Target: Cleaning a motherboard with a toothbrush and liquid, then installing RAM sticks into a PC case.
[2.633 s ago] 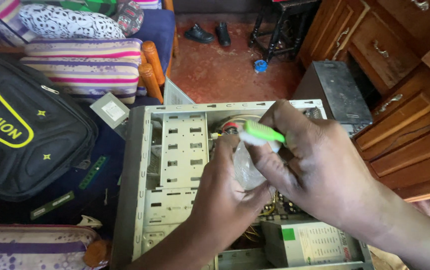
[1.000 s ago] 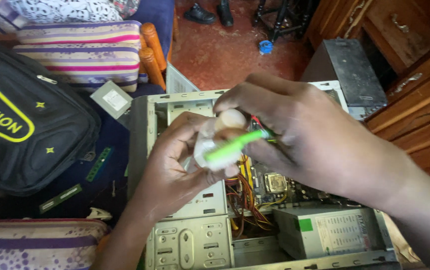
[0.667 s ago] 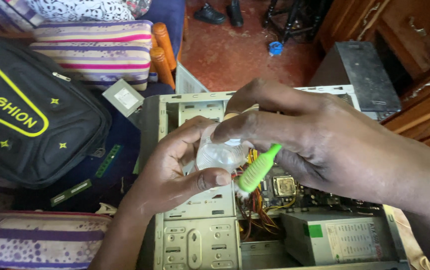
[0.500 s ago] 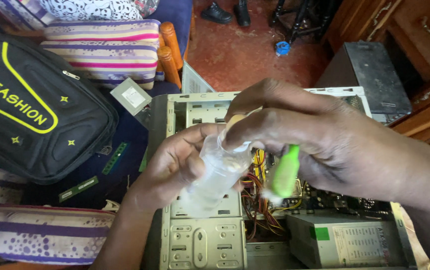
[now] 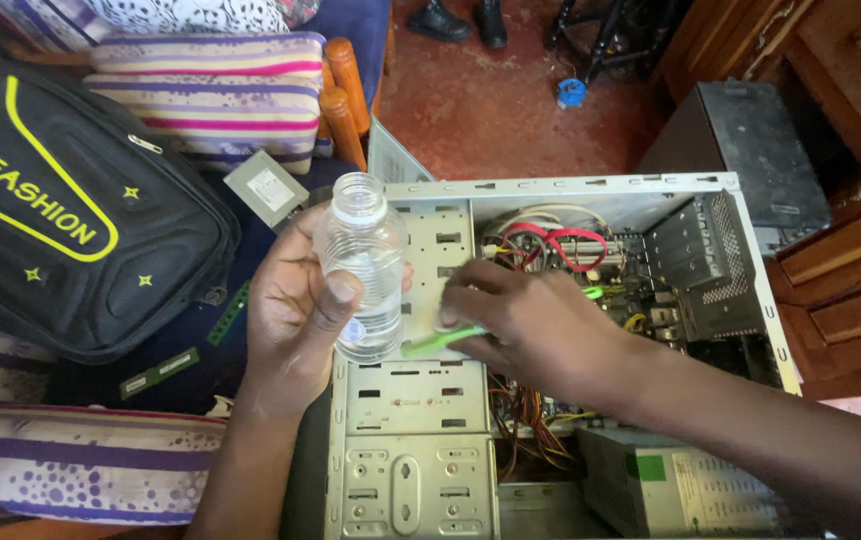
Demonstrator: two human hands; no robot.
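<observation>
My left hand grips a small clear plastic bottle, upright, with its mouth uncapped, over the left part of an open computer case. My right hand is just right of the bottle, low over the case's drive bays. Its fingers are closed on a bright green-handled tool that lies across them and points left. The tool's tip is hidden. Inside the case, red and grey cables lie behind the right hand.
A black backpack with yellow trim lies left of the case. Green memory sticks and a small grey box lie beside it. Striped cushions sit behind. A dark metal box and wooden drawers stand right.
Both hands were working at the bottle's top with the green tool. Now the right hand has dropped to the case with the tool, and the left hand holds the bottle upright alone.
</observation>
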